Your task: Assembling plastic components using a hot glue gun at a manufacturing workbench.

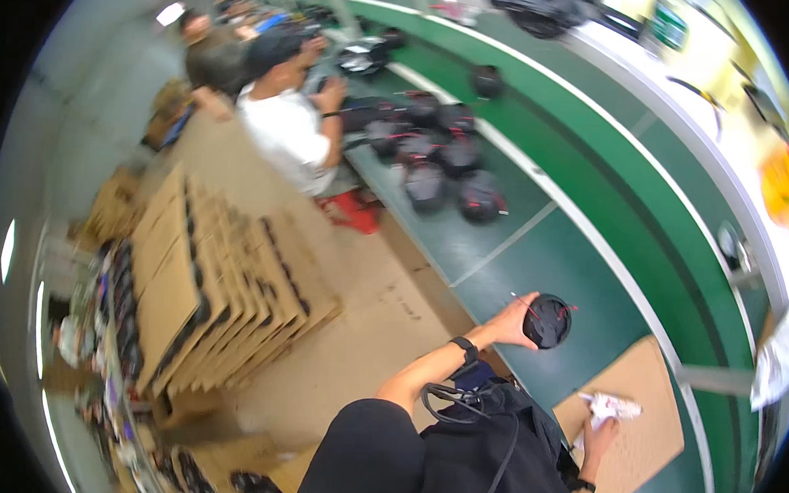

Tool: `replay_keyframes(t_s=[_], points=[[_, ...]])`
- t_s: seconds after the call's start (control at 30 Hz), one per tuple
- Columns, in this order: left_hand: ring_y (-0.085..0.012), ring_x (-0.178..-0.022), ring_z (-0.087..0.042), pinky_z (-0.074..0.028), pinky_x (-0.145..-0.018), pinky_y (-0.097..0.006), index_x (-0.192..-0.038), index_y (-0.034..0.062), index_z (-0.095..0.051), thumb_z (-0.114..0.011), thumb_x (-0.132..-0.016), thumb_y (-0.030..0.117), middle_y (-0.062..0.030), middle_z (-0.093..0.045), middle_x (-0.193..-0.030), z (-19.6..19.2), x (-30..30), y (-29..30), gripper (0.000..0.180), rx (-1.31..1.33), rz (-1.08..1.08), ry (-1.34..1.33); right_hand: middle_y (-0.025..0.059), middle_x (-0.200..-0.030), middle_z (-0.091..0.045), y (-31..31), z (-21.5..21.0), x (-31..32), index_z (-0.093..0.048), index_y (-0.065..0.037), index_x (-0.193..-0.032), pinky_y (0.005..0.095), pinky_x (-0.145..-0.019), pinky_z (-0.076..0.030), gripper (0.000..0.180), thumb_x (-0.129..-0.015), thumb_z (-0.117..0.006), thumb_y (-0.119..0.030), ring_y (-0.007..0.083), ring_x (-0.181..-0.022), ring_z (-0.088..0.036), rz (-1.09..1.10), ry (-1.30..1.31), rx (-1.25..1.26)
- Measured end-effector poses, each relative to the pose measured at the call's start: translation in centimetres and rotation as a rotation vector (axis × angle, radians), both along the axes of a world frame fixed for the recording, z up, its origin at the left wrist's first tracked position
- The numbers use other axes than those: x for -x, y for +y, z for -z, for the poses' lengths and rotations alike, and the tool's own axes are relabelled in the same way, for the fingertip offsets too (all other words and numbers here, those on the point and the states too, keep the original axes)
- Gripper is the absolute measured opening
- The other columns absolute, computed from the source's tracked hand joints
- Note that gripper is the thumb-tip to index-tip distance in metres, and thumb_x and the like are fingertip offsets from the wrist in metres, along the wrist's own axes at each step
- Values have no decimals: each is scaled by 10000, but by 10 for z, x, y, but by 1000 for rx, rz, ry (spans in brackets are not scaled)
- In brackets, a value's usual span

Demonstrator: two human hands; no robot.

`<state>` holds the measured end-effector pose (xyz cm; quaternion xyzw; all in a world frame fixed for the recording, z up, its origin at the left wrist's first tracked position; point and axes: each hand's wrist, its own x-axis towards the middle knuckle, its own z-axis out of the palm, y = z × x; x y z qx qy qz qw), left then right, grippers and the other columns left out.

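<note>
My left hand (513, 322) reaches out over the green workbench and grips a round black item (548, 321) by its left side. Thin red strips show on the item; its exact kind cannot be made out. Over a brown cardboard sheet (647, 371), my right hand (600, 436) has its fingers closed around a small white item (615, 407) with reddish marks. That white item is blurred, and the fingers partly cover it. Farther along the bench sits a cluster of several similar black items (426, 186) with red strips.
A green conveyor belt (629, 205) with white rails runs beside the bench (519, 253), carrying a black item (486, 82). A person in white (285, 125) works farther along. Stacked cardboard sheets (204, 299) stand to the left. An orange-red object (788, 182) is on the right shelf.
</note>
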<state>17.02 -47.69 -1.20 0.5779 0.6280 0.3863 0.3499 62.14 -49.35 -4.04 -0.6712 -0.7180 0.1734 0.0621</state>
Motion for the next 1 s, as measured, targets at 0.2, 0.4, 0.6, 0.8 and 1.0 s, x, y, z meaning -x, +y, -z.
replay_keyframes(t_s=[0.2,0.4,0.6,0.8,1.0], points=[[-298,-1177,-510,-415,-1034,-409,-1435,-4,-260,-944,-485,323,-176,-513,-1245,-19,59,-167,1216,70,-455,-87,242,-1263,-500,-1,20,-10,-515,35,-1233,506,-964,-399,663,-784,-704,-415,430,-1137,-488,23,-133,-116],[-271,-1187,-538,-464,-1002,-375,-1371,-30,-288,-951,-525,361,-179,-516,-1279,-21,105,-364,1143,149,-1200,-152,198,-1204,-553,-3,29,-6,-523,24,-1236,449,-932,-445,549,-841,-679,-325,356,-1104,-542,70,-225,-205],[-251,-1107,-592,-486,-959,-369,-1302,-23,-404,-934,-547,259,-172,-585,-1209,-51,163,-475,964,-18,-1603,-135,235,-968,-636,-32,-59,86,-600,50,-1070,475,-800,-486,299,-838,-602,-139,388,-914,-610,-146,-249,-588],[-263,-1161,-562,-484,-981,-389,-1332,-14,-373,-911,-569,130,-174,-527,-1291,-101,275,-586,945,-337,-1668,15,144,-1079,-692,-83,-154,303,-645,-141,-1156,445,-667,-542,365,-867,-658,-363,368,-820,-677,-285,-227,-71],[-266,-1282,-474,-426,-1052,-416,-1458,22,-253,-941,-552,152,-175,-437,-1395,-170,363,-634,1145,-367,-1300,-120,178,-1365,-506,-158,-189,614,-371,-56,-1430,417,-997,-452,802,-755,-791,-161,300,-1262,-495,-1026,717,572]])
